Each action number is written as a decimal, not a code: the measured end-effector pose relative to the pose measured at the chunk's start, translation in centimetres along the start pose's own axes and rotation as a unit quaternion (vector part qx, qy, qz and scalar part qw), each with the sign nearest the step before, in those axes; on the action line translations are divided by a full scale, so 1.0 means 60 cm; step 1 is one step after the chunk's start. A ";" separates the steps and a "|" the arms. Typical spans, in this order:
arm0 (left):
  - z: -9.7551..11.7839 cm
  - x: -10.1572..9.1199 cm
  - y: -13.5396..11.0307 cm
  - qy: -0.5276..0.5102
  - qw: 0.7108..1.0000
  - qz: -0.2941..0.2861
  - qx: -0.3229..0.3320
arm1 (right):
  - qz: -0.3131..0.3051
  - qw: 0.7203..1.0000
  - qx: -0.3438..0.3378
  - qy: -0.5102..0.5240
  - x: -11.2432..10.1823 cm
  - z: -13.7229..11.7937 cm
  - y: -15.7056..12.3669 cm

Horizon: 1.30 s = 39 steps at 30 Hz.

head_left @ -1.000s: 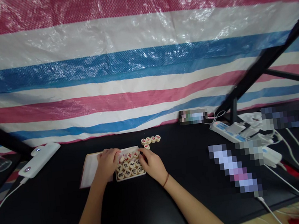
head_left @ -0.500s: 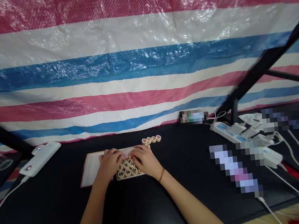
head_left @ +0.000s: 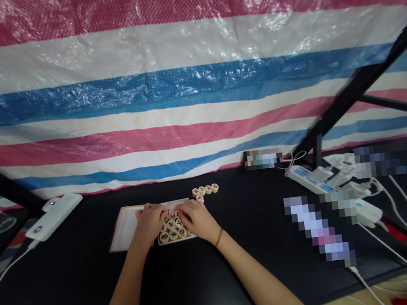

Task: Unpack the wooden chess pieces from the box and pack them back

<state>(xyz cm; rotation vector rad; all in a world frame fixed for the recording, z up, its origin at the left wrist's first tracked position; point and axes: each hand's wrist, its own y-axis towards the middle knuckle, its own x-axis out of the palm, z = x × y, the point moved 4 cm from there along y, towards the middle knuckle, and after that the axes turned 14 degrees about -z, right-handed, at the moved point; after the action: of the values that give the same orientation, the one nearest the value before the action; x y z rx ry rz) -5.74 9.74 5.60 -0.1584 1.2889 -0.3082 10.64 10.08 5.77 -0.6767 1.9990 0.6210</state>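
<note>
A small shallow box (head_left: pixel 176 239) on the black table holds several round wooden chess pieces (head_left: pixel 173 233) with red and black characters. My left hand (head_left: pixel 150 224) rests on the box's left side, fingers curled down onto the pieces. On the right side lies my right hand (head_left: pixel 197 219), its fingers also curled onto the pieces near the far edge. What either hand grips under its fingers is hidden. Several loose pieces (head_left: pixel 205 190) lie in a row just behind the box. The box lid (head_left: pixel 123 228) lies flat to the left.
White power banks (head_left: pixel 53 216) with cables sit at the left. Power strips (head_left: pixel 317 181) with plugs and white cords crowd the right side. A striped plastic sheet (head_left: pixel 181 86) hangs behind the table, crossed by black frame bars (head_left: pixel 351 91).
My right hand slid left from the box's right edge onto the pieces, close to my left hand. In the last half second both hands barely moved.
</note>
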 end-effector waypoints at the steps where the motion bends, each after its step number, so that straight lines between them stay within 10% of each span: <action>1: -0.001 0.000 0.000 0.003 1.000 0.002 -0.002 | 0.000 1.000 0.004 0.002 0.000 0.001 0.000; 39: 0.026 0.001 -0.020 -0.012 1.000 0.015 -0.004 | -0.003 0.998 0.007 0.061 0.004 0.008 -0.008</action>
<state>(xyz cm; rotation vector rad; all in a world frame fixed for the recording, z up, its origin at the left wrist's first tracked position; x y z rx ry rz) -4.39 8.49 6.33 -0.1500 1.2678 -0.2744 11.13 9.96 5.25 -0.7261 2.1110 0.5731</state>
